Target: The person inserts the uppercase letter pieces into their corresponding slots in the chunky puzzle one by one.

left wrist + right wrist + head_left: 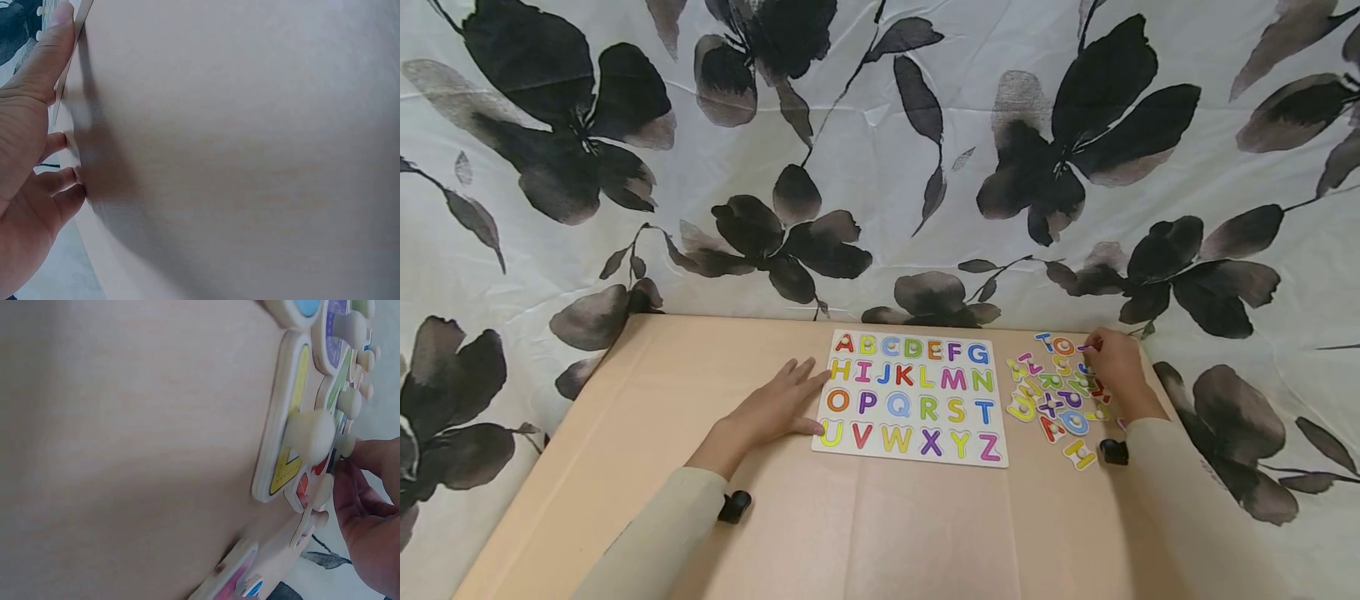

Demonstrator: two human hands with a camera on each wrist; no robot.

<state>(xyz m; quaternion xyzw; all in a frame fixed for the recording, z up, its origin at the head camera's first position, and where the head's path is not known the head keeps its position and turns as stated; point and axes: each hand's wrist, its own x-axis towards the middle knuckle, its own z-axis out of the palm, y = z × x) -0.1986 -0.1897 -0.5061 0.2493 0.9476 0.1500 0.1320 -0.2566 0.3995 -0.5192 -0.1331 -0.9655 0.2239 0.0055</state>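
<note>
My left hand (775, 404) rests at the left edge of a white alphabet puzzle board (880, 421) with fingers spread and the thumb by its lower left corner. In the left wrist view the thumb (47, 62) lies along the board's edge. My right hand (1112, 362) is at the far right of the loose letter pieces, where thumb and finger pinch the pale knob (345, 445) of a letter piece. Which letter it is, I cannot tell. Closer to the right wrist camera lies a yellow letter piece (292, 444) with a big round knob.
Several loose letters spread right of the board, among them a red A (1052, 428), a blue O (1075, 422) and a yellow-edged I (1080, 455). The light wooden table (925, 533) ends at a floral cloth (880, 167) behind.
</note>
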